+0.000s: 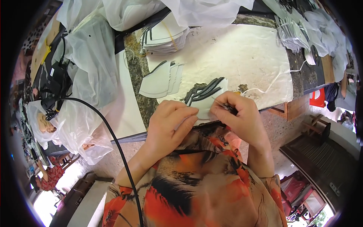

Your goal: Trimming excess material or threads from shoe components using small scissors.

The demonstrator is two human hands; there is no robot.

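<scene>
A small stack of flat white cut pieces [204, 106] with black piped edges lies at the table's near edge, between my hands. My left hand [170, 123] is closed at the stack's left side, thumb and fingertips pinching its near edge. My right hand [242, 115] is closed around a small dark metal tool [229, 108], perhaps thread snips; most of it is hidden in the palm. Its fingertips meet the right side of the same pieces. Just beyond my left hand, several similar white pieces [155, 81] lie fanned out.
A tied stack of white pieces [166, 41] stands at the back left, another bundle [293, 34] at the back right. Pale sheet [242, 49] covers the worktop. Plastic bags [90, 68] crowd the left and far sides. A black cable [109, 126] hangs past my left arm.
</scene>
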